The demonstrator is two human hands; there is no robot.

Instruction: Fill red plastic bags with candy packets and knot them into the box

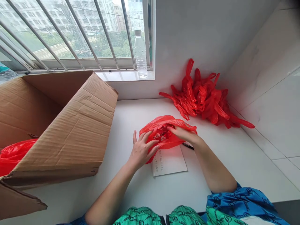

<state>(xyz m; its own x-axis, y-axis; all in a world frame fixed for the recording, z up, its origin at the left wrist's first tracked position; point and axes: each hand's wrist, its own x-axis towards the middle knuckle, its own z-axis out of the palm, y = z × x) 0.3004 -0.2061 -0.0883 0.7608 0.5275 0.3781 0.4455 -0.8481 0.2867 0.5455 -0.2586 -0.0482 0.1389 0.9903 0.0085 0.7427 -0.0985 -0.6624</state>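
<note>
A red plastic bag [167, 119] lies with its mouth spread wide on the white table, and small red printed packets [161, 133] show inside it. My left hand [143, 151] rests against the bag's left rim, its fingers spread over the film. From the right, my right hand [184, 133] reaches into the mouth. Its visible digits are stretched toward the packets, while the red film partly covers the rest. Beneath the bag's near side is an open notebook [172, 162] with handwritten columns, and a black pen [188, 146] lies beside it, near my right wrist.
An open cardboard box [82, 131] stands at the left, with red plastic [17, 153] inside. A heap of red plastic bags [203, 100] lies by the back wall at right. On the sill of the barred window stands a clear bottle [140, 56]. Tiled wall bounds the right side.
</note>
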